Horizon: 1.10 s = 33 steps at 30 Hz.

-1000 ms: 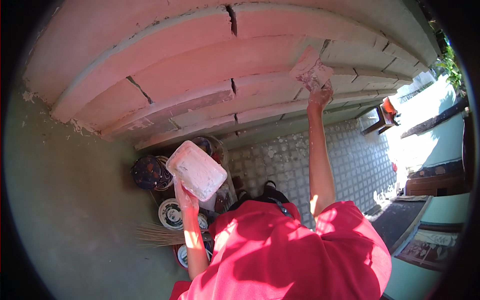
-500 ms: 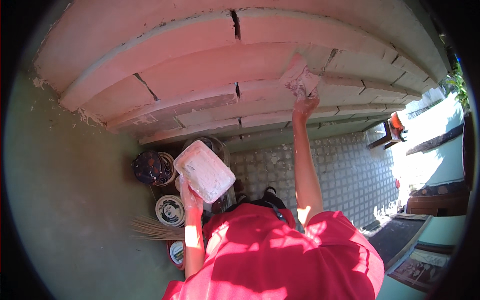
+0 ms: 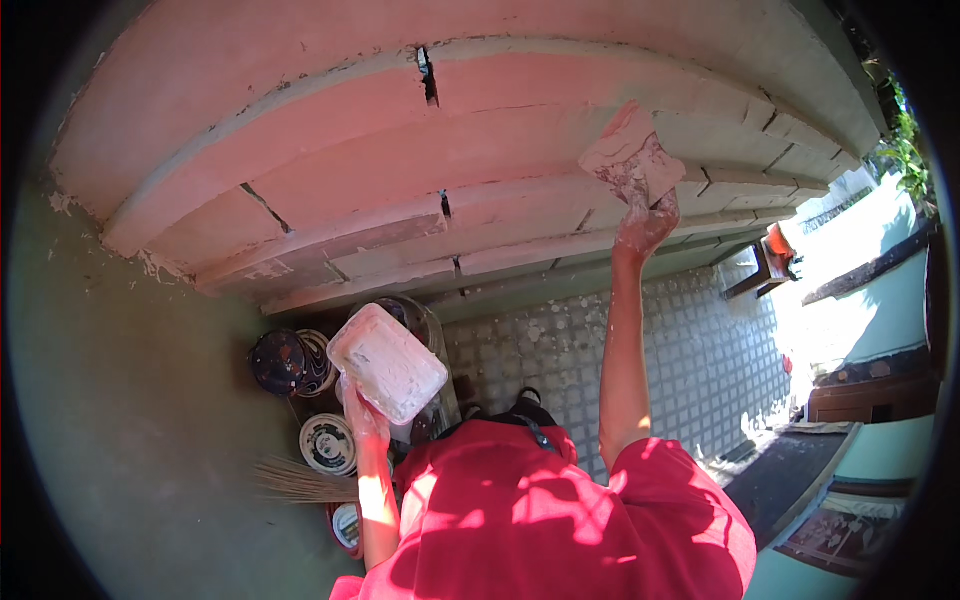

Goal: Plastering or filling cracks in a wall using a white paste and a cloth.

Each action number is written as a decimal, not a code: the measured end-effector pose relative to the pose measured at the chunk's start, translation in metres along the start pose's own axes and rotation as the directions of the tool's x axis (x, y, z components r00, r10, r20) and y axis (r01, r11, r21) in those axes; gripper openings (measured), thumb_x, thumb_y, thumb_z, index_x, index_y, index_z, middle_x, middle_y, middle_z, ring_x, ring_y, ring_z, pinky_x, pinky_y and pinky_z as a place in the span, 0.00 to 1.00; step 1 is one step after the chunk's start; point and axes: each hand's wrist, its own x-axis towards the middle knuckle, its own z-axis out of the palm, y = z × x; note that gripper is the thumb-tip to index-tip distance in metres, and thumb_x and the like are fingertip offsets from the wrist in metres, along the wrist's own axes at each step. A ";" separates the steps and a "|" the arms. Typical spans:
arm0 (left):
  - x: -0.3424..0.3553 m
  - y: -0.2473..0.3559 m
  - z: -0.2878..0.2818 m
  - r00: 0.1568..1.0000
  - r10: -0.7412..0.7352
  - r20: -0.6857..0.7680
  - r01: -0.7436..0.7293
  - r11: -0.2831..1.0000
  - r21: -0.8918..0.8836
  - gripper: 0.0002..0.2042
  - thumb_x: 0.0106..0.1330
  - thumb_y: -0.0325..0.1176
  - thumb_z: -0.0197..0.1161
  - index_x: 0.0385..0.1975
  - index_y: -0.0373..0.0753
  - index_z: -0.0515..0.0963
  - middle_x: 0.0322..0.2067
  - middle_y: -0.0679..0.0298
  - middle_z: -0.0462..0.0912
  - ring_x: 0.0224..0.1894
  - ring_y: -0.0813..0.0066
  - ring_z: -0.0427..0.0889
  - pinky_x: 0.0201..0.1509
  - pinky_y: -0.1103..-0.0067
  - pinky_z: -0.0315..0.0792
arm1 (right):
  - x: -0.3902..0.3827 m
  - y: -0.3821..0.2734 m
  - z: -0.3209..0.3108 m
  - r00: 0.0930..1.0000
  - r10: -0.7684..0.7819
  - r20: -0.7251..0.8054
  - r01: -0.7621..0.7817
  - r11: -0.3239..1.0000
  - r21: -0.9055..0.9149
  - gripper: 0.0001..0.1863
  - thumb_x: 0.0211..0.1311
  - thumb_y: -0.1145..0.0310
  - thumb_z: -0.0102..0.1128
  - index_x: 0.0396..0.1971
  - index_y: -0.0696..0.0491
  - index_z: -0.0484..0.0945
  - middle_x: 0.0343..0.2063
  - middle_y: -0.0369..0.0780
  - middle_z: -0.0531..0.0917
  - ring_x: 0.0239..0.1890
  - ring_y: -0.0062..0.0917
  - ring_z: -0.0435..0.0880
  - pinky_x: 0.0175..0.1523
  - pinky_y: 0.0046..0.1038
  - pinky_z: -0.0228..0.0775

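Observation:
My left hand grips the near left edge of a shallow rectangular tub, smeared with pale pinkish-white paste. With my right arm stretched out, my right hand is closed round a paste-covered putty knife. Its wide blade is up against or just off the pink ceiling-like panelled wall; I cannot tell whether they touch. The handle is mostly hidden by my fingers. Long ledges cross the wall, with dark gaps and cracks between its sections.
Paint buckets, a white lidded pail and a bundle of thin sticks stand at the left. Below lies a tiled floor. A small wooden table is at the right, a dark flat surface nearer me.
My right hand and the putty knife have moved right along the wall, and the blade now shows more fully. The tub stays in my left hand; the whole view has shifted a little.

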 end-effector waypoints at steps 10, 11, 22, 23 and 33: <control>0.001 -0.008 0.007 1.000 -0.015 -0.025 0.015 1.000 -0.013 0.26 0.68 0.49 0.48 0.59 0.39 0.60 0.56 0.63 0.68 0.57 0.69 0.69 0.60 0.72 0.65 | -0.002 -0.025 0.064 0.896 -0.386 0.221 0.444 0.805 -0.393 0.11 0.54 0.76 0.54 0.37 0.61 0.79 0.29 0.49 0.82 0.29 0.40 0.82 0.34 0.32 0.72; 0.002 -0.008 0.007 0.999 -0.013 -0.030 0.012 1.000 -0.016 0.26 0.68 0.49 0.48 0.59 0.39 0.60 0.56 0.63 0.68 0.57 0.69 0.69 0.60 0.72 0.65 | -0.003 -0.027 0.070 0.895 -0.385 0.225 0.444 0.807 -0.389 0.11 0.54 0.76 0.54 0.37 0.61 0.79 0.29 0.49 0.82 0.29 0.40 0.82 0.34 0.32 0.72; 0.005 0.006 -0.005 0.996 0.047 -0.082 -0.048 0.999 -0.016 0.26 0.69 0.48 0.46 0.62 0.40 0.57 0.59 0.61 0.66 0.59 0.65 0.67 0.62 0.70 0.62 | -0.048 -0.052 0.122 0.845 -0.307 0.438 0.499 0.748 -0.438 0.11 0.49 0.76 0.57 0.35 0.59 0.80 0.23 0.50 0.79 0.21 0.44 0.77 0.29 0.35 0.69; 0.005 0.006 -0.006 0.996 0.049 -0.077 -0.051 0.999 -0.016 0.26 0.69 0.48 0.46 0.62 0.40 0.57 0.59 0.61 0.66 0.59 0.65 0.67 0.62 0.70 0.62 | -0.053 -0.054 0.126 0.845 -0.312 0.435 0.501 0.747 -0.437 0.11 0.49 0.76 0.57 0.35 0.59 0.80 0.23 0.50 0.79 0.21 0.44 0.77 0.29 0.35 0.69; 0.020 0.005 -0.004 0.999 0.006 -0.037 -0.007 1.000 -0.011 0.24 0.68 0.46 0.49 0.58 0.39 0.61 0.54 0.63 0.70 0.55 0.70 0.71 0.58 0.73 0.67 | -0.080 -0.054 0.108 0.849 -0.385 0.361 0.480 0.848 -0.225 0.13 0.52 0.79 0.55 0.40 0.59 0.79 0.28 0.50 0.81 0.26 0.39 0.81 0.31 0.31 0.71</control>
